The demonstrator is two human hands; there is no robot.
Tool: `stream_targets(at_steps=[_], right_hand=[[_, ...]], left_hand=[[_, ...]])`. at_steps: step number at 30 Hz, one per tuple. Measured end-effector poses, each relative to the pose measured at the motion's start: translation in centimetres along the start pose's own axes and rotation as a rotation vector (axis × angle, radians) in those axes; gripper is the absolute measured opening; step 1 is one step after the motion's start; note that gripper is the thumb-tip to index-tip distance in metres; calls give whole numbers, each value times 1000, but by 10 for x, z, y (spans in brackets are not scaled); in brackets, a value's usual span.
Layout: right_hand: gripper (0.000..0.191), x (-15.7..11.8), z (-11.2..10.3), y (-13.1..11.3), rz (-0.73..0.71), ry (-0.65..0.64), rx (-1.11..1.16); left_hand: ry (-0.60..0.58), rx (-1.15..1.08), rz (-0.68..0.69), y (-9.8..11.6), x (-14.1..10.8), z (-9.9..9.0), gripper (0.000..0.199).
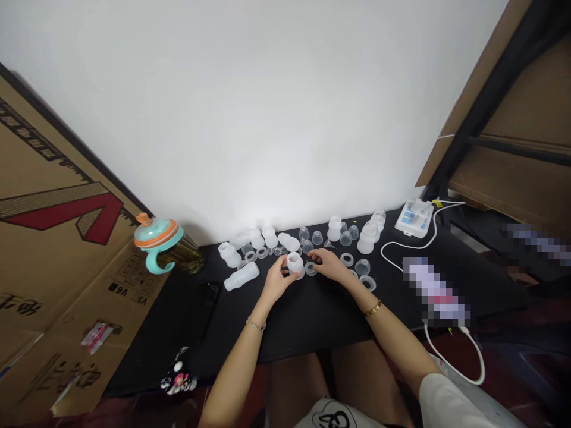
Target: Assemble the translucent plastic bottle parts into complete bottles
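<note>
My left hand (277, 277) is closed around a small white baby bottle (294, 263) with an open mouth, standing upright on the black table. Just right of it, my right hand (328, 264) hovers with curved fingers and thumb apart. Below its fingertips lies a translucent collar ring (310, 269); whether they touch it I cannot tell. A clear dome cap (307, 246) and a bottle teat (329, 244) lie behind my right hand. Left of my left hand, a white bottle (241, 277) lies on its side.
More white bottles (335, 229), dome caps (363, 266) and rings (367, 283) spread along the wall. A lidded cup (169, 246) and dark tablet-like slab (190, 312) are at left, a cardboard box (66, 267) beyond. At right are a white case (414, 218) and cable (392, 243).
</note>
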State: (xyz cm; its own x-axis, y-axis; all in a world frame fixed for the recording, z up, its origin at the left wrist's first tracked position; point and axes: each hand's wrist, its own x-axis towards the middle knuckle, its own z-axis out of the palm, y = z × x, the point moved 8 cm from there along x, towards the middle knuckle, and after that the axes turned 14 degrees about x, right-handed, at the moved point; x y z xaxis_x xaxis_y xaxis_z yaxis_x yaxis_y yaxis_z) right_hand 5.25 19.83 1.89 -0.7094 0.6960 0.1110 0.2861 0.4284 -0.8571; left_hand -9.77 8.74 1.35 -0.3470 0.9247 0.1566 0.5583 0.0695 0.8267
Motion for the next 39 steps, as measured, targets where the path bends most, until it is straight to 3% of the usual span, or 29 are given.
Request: stream_targets(at_steps=[14,23,39], right_hand=[[51,1,-4,-1,6,-60,156],[11,-1,-10,-12,-3,-15,139],[9,-3,-15,-20,-63,29,-59]], left_hand=[[51,149,14,1,-1,-3,48],[22,187,4,3,-2,-1,51],[-6,203,38,4,-2,3,51]])
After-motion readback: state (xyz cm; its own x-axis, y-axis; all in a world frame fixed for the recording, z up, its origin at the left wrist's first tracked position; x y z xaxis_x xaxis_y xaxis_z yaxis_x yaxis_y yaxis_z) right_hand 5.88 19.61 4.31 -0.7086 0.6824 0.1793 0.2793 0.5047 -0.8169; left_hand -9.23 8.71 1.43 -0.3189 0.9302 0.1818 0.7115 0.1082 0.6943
